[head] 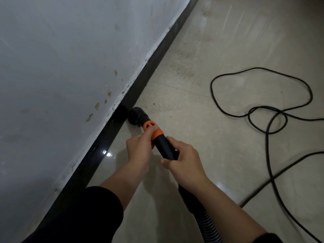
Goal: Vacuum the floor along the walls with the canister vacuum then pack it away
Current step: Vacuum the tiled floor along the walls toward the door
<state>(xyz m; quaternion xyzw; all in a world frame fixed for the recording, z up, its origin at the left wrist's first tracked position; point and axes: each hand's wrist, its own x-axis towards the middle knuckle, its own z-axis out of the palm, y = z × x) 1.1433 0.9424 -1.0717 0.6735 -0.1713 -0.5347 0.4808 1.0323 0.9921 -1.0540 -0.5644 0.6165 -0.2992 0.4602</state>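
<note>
Pale glossy floor point(219, 146) tiles meet a black baseboard point(157, 58) under a grey-white wall point(70, 58) spotted with brown stains. Dark grit point(182, 71) lies scattered along the baseboard farther on. The vacuum's black nozzle point(135, 116) sits on the floor, touching the baseboard. The left hand point(138, 148) has its grip closed round the orange collar point(157, 133) — the right hand point(182, 160) wraps the black tube point(164, 146) just behind. A ribbed hose point(208, 225) runs under the right forearm. A black cord point(267, 137) loops loosely on the floor to the right.
</note>
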